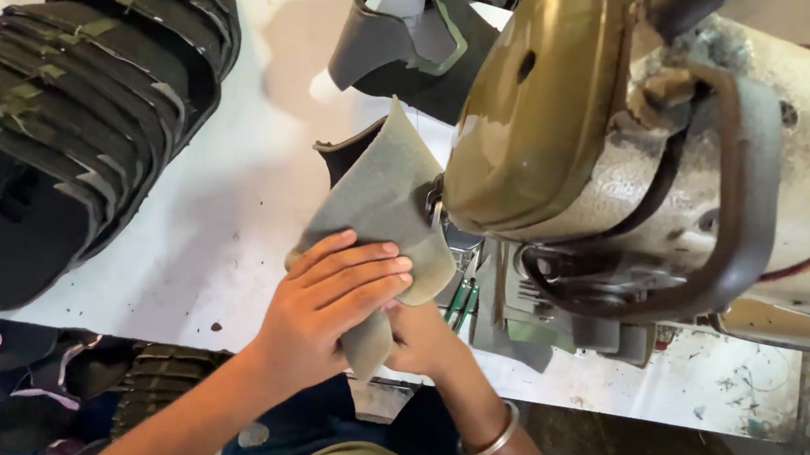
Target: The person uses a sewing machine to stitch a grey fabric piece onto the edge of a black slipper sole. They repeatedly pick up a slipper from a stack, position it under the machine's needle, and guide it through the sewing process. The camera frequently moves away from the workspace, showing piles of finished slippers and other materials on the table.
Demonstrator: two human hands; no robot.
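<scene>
Both hands grip one soft, felt-like grey-green fabric piece (382,206) at the sewing machine (629,160), left hand (333,305) laid flat with fingers closed over it, right hand (424,338) pinching beneath, while one fanned stack of stiff dark cut pieces (81,97) lies on the white table (239,202).

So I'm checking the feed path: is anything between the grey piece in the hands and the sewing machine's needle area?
Nothing visible: the grey piece already reaches under the machine head, both hands on it.
</scene>
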